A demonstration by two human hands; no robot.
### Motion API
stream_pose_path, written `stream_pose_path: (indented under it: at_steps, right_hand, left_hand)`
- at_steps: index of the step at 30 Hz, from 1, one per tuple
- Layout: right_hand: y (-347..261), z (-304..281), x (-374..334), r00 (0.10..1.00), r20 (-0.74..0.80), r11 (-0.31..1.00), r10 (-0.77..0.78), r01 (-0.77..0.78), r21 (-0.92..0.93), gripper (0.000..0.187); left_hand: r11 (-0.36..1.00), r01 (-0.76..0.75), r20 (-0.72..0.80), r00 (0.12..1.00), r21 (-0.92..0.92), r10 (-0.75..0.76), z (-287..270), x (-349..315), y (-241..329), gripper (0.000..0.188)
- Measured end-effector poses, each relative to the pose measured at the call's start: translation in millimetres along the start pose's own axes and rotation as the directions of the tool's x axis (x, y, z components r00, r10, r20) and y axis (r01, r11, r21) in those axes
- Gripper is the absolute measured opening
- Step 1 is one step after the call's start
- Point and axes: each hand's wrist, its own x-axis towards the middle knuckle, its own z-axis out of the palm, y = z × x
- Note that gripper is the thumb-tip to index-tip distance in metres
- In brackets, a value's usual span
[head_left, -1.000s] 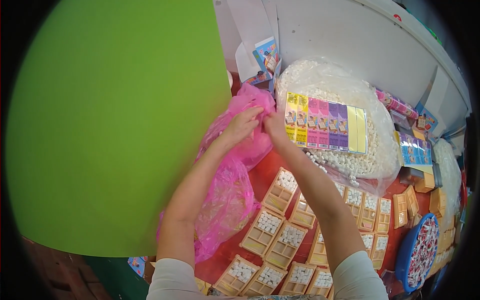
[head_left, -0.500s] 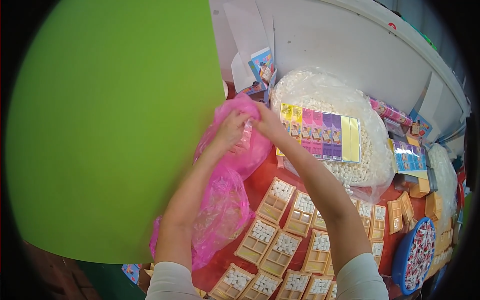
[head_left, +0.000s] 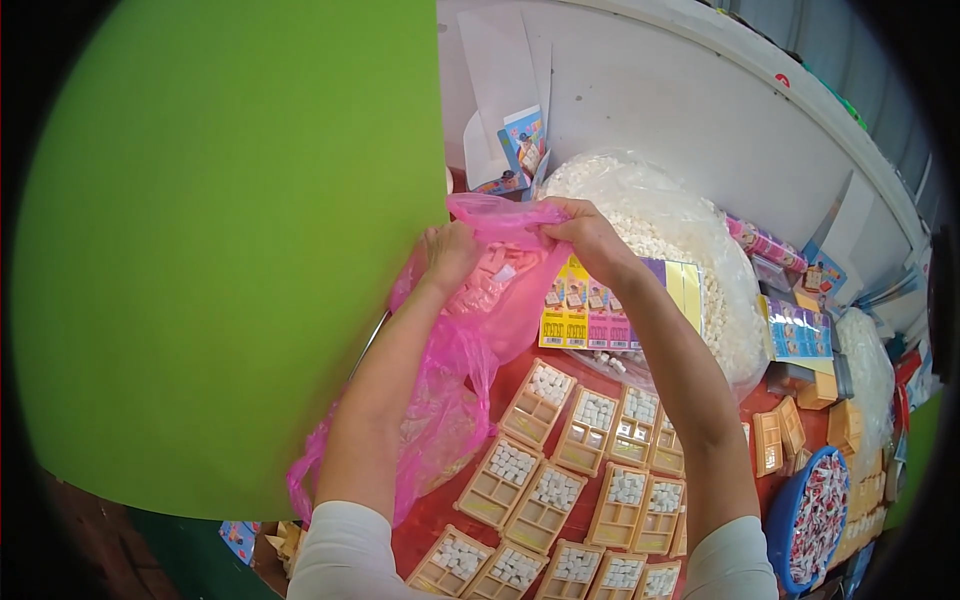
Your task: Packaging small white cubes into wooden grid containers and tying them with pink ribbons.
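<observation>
A pink plastic bag (head_left: 520, 310) stands with its mouth spread, and pink pieces (head_left: 485, 280) show inside. My left hand (head_left: 452, 252) is closed on the left side of its rim. On the right side of the mouth, my right hand (head_left: 590, 235) pinches the plastic between thumb and fingers. Another crumpled pink plastic bag (head_left: 440, 420) lies below, beside my left forearm. Right of the bag, a sheet of yellow, pink and purple printed labels (head_left: 590, 310) rests against a large clear bag of white pieces (head_left: 730, 290), partly hidden by my right arm.
Small compartmented trays (head_left: 530, 405), each partly filled with white pieces, stand in rows on the red table (head_left: 450, 510). A blue basin (head_left: 785, 520) of wrapped pieces is at the right. A large green panel (head_left: 230, 260) blocks the left; a white wall (head_left: 680, 100) rises behind.
My hands have moved apart, and the pink bag's mouth is now spread wide, showing the pink pieces more plainly. The view has shifted slightly.
</observation>
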Motion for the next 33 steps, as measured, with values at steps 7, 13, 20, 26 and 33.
stream_pose_path:
  at_steps: [7, 13, 20, 26, 33]
  right_hand:
    - [-41.3, -32.9, 31.3, 0.901, -0.430, 0.998, -0.059, 0.038, -0.056, 0.016]
    - [-85.1, -2.5, 7.5, 0.908, -0.352, 0.974, -0.226, 0.222, -0.052, 0.016]
    - [-35.2, -11.6, -13.3, 0.933, -0.350, 0.962, 0.080, -0.165, -0.218, 0.032]
    - [58.4, 32.7, 1.9, 0.963, -0.039, 0.536, -0.268, 0.115, -0.837, 0.041]
    - [33.2, -5.6, -3.3, 0.909, -0.366, 0.980, 0.197, -0.183, 0.074, 0.019]
  left_hand:
    - [0.827, 0.172, -0.164, 0.939, -0.536, -0.302, -55.2, 105.2, 1.5, 0.028]
    - [0.457, -0.119, -0.215, 0.963, -0.882, -0.164, -98.8, 55.4, 32.6, 0.030]
    - [0.569, 0.123, 0.164, 0.986, -0.813, 0.022, -118.0, -40.4, 13.8, 0.029]
    - [0.444, 0.172, 0.209, 0.977, -0.879, 0.035, -110.9, -39.8, 14.0, 0.028]
    - [0.843, -0.523, -0.626, 0.618, 0.125, 0.476, -114.5, -94.3, 66.9, 0.028]
